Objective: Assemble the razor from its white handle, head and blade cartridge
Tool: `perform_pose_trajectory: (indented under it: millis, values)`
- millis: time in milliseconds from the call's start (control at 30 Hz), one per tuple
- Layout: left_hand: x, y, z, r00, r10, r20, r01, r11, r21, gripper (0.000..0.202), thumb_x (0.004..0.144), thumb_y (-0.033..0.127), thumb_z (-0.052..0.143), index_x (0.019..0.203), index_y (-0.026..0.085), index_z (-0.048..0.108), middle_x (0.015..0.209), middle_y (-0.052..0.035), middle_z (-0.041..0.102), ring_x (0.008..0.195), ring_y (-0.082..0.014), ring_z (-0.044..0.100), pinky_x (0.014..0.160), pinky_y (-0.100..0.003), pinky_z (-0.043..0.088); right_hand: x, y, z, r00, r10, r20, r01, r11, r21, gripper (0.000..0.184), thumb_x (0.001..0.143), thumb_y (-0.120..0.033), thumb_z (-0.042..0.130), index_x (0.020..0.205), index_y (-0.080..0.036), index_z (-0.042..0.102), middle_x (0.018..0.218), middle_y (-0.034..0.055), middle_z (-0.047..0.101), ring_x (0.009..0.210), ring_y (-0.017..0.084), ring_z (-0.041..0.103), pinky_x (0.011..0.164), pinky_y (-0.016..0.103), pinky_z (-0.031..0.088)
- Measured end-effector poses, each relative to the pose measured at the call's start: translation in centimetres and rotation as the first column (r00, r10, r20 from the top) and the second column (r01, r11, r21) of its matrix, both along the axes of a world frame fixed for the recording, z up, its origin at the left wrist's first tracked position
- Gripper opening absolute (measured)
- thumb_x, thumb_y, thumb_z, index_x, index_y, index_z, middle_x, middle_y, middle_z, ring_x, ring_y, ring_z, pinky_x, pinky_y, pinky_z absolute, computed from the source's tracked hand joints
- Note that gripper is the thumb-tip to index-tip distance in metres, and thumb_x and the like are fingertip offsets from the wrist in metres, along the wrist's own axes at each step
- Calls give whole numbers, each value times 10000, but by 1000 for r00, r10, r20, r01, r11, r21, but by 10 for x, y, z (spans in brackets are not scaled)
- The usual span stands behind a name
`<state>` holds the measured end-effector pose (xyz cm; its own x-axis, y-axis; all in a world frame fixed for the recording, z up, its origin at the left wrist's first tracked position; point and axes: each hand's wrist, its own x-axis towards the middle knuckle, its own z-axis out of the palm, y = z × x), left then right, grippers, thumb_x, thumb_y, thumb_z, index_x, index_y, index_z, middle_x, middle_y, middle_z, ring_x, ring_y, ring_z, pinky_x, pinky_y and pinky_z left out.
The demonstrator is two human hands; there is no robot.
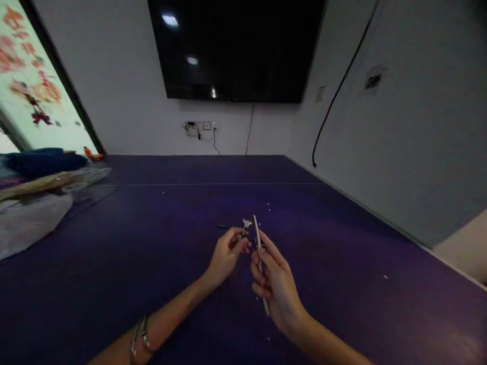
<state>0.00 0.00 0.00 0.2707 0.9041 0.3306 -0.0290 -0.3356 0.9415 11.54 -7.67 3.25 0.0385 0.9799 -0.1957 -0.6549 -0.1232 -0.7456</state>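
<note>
My left hand (227,255) pinches a small metal piece with a forked, silvery head (247,223); its exact kind is too small to make out. Just to the right, my right hand (279,281) grips a thin, pale stick (257,234) held nearly upright and slightly tilted. Something small and dark shows between the right fingers by the stick, partly hidden. The metal head and the stick's upper end are close together, with a narrow gap between them. Both hands are raised over the dark purple tabletop (171,284).
A slim dark item (222,226) lies beyond my left hand. Small white bits (385,277) are scattered about. Plastic bags (34,218) and dark blue cloth (45,161) are heaped at left. A black cable (340,87) hangs on the right wall; a television (239,50) is mounted ahead.
</note>
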Motion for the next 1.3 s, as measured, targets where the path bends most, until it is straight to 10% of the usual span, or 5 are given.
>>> perform_pose_trajectory:
  millis: [1300]
  values:
    - [2, 3, -3, 995, 10, 103, 2, 993, -115, 193, 760, 293, 621, 882, 160, 551, 701, -4, 638, 635, -141, 618, 589, -238, 444, -19, -13, -3, 999, 9, -41, -11, 999, -34, 568, 731, -338, 639, 1269, -302, 460, 622, -65, 457, 404, 31, 297, 345, 146, 162]
